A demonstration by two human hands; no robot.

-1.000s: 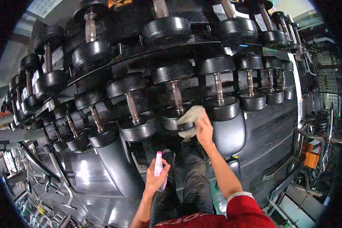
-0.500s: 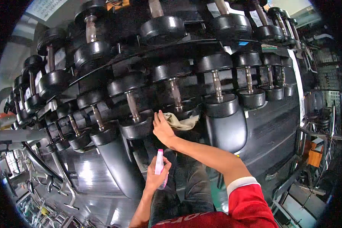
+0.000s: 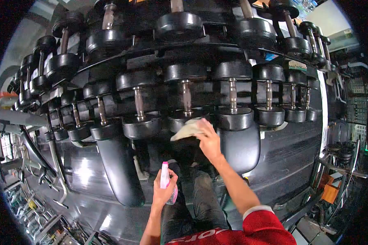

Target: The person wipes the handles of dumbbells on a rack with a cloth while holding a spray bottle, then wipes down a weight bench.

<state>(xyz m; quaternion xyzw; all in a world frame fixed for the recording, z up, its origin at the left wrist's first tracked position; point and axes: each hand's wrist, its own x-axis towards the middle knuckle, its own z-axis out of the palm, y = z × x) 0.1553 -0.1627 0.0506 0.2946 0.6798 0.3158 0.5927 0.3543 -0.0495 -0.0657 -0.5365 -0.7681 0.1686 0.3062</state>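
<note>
My right hand (image 3: 209, 141) presses a pale cloth (image 3: 187, 130) against the near end of a black dumbbell (image 3: 187, 94) on the lower rack tier. The cloth covers part of that rounded head, and my fingertips are slightly blurred. Lower down, in front of my legs, my left hand (image 3: 164, 188) is wrapped round a spray bottle (image 3: 164, 175) with a white and pink trigger head. The bottle's clear pinkish body shows below my fingers. Beside the wiped dumbbell lie a dumbbell on its left (image 3: 139, 104) and another on its right (image 3: 233, 98).
More dumbbells (image 3: 178, 26) line the upper tier. Black padded benches stand below the rack, one left (image 3: 120, 171) and one right (image 3: 240, 149). Gym machines with metal frames (image 3: 55, 171) fill the left side; a weight plate stand (image 3: 340, 155) is at the right.
My right hand and the cloth have moved from the left side of the dumbbell's near head to its right side. My left hand still holds the spray bottle. The view has shifted slightly.
</note>
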